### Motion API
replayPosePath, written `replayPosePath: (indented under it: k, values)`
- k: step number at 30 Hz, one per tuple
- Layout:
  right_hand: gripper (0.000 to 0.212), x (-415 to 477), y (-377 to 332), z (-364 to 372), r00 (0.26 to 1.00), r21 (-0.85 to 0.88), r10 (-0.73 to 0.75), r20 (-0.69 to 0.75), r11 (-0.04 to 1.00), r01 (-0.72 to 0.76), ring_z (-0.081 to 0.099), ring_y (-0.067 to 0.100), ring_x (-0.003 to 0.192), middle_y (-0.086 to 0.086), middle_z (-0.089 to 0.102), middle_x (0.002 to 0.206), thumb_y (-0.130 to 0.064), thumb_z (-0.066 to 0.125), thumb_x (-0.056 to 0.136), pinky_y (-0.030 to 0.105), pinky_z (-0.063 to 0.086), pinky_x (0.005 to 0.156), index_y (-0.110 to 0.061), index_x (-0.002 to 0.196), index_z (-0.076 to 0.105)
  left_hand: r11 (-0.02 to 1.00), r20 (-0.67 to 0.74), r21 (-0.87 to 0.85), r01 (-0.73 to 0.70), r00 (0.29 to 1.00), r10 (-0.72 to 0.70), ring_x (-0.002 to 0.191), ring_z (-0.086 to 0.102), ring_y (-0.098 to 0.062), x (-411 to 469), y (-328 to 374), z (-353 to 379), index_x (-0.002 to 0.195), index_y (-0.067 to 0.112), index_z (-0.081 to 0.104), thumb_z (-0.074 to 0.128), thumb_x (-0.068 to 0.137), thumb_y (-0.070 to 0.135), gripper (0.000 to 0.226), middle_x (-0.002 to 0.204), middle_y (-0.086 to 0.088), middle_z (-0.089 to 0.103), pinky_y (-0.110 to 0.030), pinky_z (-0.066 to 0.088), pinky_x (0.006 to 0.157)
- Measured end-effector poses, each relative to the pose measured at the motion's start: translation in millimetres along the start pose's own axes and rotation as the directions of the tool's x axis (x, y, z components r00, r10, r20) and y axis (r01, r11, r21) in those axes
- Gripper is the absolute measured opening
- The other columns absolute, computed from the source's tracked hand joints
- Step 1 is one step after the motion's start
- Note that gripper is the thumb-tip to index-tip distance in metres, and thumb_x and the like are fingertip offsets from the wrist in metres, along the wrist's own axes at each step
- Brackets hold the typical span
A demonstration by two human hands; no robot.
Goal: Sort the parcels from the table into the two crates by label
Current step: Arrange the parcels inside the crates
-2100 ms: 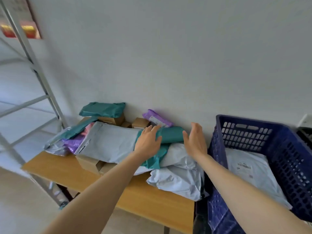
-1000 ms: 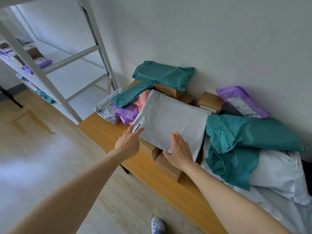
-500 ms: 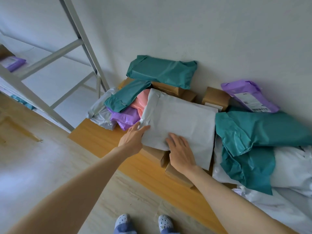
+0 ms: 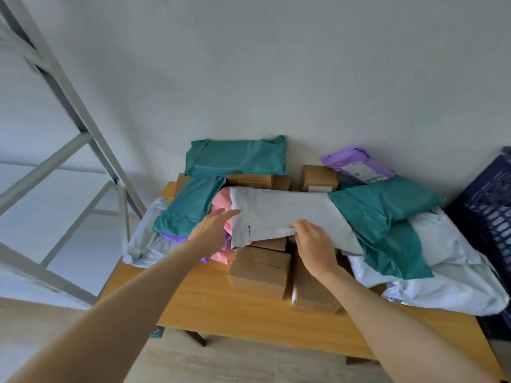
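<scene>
The right grip (image 4: 312, 244) holds the near edge of the grey mailer (image 4: 282, 214). Its fingers curl over the film, and that edge is raised off the boxes (image 4: 260, 266) just under the grip. The left grip (image 4: 213, 230) is wide, fingers straight, with the tips touching the mailer's left edge. The mailer lies across the pile between the two grips and stretches away from them toward the wall.

Under the left grip are a pink parcel (image 4: 221, 201) and a purple parcel (image 4: 174, 239). Beyond it is a teal bag (image 4: 190, 205), and left of that a silver bag (image 4: 143, 239). Right of the right grip, a second teal bag (image 4: 387, 208) overlaps the mailer's far end and lies on white bags (image 4: 456, 272). Farther right stands the blue crate (image 4: 489, 205).

Past both grips, against the wall, lie a third teal bag (image 4: 237, 158) and a lilac mailer (image 4: 356, 164) showing its label. Everything but the crate rests on the desk (image 4: 235, 308).
</scene>
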State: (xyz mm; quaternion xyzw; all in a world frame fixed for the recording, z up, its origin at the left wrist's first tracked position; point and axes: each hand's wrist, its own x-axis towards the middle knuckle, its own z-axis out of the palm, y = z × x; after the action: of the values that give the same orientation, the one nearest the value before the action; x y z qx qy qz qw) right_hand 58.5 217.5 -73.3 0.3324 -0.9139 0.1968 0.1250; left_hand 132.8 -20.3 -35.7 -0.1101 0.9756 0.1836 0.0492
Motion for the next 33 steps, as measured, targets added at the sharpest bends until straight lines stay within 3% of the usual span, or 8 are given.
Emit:
replayPosePath:
  k: [4, 8, 13, 18, 22, 26, 29, 33]
  values:
    - [0.022, 23.8, -17.6, -27.9, 0.986, -0.003, 0.154, -0.069, 0.988, -0.155, 0.064, 0.026, 0.092, 0.009, 0.068, 0.104, -0.012, 0.053, 0.097, 0.031, 0.048, 0.074, -0.008, 0.117, 0.060, 0.994, -0.043, 0.028, -0.102, 0.994, 0.103, 0.129, 0.045, -0.024, 11.1, -5.8, -31.4, 0.139, 0.034, 0.047, 0.041, 0.078, -0.014, 0.078, 0.152, -0.001, 0.033, -0.034, 0.050, 0.082]
    - [0.019, 47.3, -31.2, -55.8, 0.962, 0.006, 0.233, -0.143, 0.972, -0.234, 0.063, 0.028, 0.089, 0.007, 0.066, 0.101, -0.011, 0.047, 0.098, 0.035, 0.045, 0.068, -0.013, 0.114, 0.057, 0.979, -0.126, -0.068, -0.191, 0.975, 0.182, 0.135, 0.038, -0.020, 23.2, -4.1, -57.4, 0.138, 0.029, 0.051, 0.044, 0.079, -0.012, 0.072, 0.145, 0.000, 0.044, -0.030, 0.040, 0.098]
    - [0.019, 77.5, -38.2, -89.0, 0.929, 0.084, 0.326, -0.178, 0.945, -0.316, 0.062, 0.029, 0.089, 0.008, 0.067, 0.098, -0.015, 0.041, 0.100, 0.031, 0.037, 0.063, -0.012, 0.110, 0.057, 0.937, -0.210, -0.173, -0.302, 0.941, 0.265, 0.118, 0.051, -0.025, 36.1, 4.8, -78.0, 0.122, 0.014, 0.061, 0.067, 0.083, 0.010, 0.040, 0.121, -0.004, 0.060, -0.029, 0.038, 0.088]
    - [0.023, 93.4, -35.9, -113.8, 0.928, 0.109, 0.335, -0.164, 0.941, -0.320, 0.064, 0.035, 0.087, 0.015, 0.069, 0.095, -0.013, 0.041, 0.100, 0.033, 0.035, 0.061, -0.007, 0.117, 0.056, 0.921, -0.254, -0.199, -0.334, 0.926, 0.281, 0.110, 0.053, -0.022, 44.2, 16.2, -90.4, 0.113, 0.012, 0.064, 0.067, 0.088, 0.028, 0.030, 0.110, -0.001, 0.063, -0.027, 0.035, 0.081]
    - [0.020, 99.0, -30.2, -130.2, 0.933, 0.171, 0.321, -0.163, 0.941, -0.294, 0.064, 0.033, 0.090, 0.015, 0.069, 0.098, -0.012, 0.042, 0.100, 0.037, 0.044, 0.068, -0.004, 0.113, 0.056, 0.931, -0.271, -0.264, -0.252, 0.946, 0.179, 0.108, 0.055, -0.026, 45.7, 25.4, -89.3, 0.112, 0.012, 0.061, 0.070, 0.084, 0.024, 0.031, 0.107, -0.002, 0.059, -0.027, 0.035, 0.077]
    - [0.016, 105.3, -19.4, -150.1, 0.908, 0.281, 0.346, -0.238, 0.919, -0.277, 0.062, 0.033, 0.085, 0.014, 0.066, 0.087, -0.009, 0.046, 0.098, 0.035, 0.040, 0.067, -0.003, 0.106, 0.058, 0.927, -0.290, -0.366, -0.078, 0.957, -0.033, 0.133, 0.038, -0.032, 45.0, 32.6, -83.5, 0.149, 0.013, 0.025, 0.072, 0.084, 0.025, 0.081, 0.152, -0.011, 0.027, -0.042, 0.040, 0.099]
    - [0.013, 111.2, -11.1, -165.3, 0.883, 0.350, 0.383, -0.270, 0.894, -0.280, 0.060, 0.028, 0.085, 0.011, 0.066, 0.091, -0.011, 0.048, 0.098, 0.031, 0.039, 0.068, -0.005, 0.103, 0.059, 0.879, -0.351, -0.476, 0.025, 0.911, -0.216, 0.143, 0.019, -0.034, 45.1, 40.7, -86.7, 0.153, 0.010, 0.010, 0.075, 0.083, 0.025, 0.096, 0.159, -0.014, 0.010, -0.049, 0.032, 0.108]
    - [0.011, 114.7, -4.7, -186.7, 0.871, 0.400, 0.350, -0.346, 0.894, -0.200, 0.056, 0.019, 0.075, 0.000, 0.061, 0.082, -0.012, 0.050, 0.098, 0.017, 0.035, 0.058, -0.007, 0.098, 0.059, 0.767, -0.403, -0.629, 0.125, 0.792, -0.460, 0.145, 0.006, -0.036, 46.4, 51.6, -89.4, 0.153, 0.011, 0.009, 0.078, 0.079, 0.022, 0.102, 0.159, -0.015, -0.002, -0.051, 0.027, 0.111]
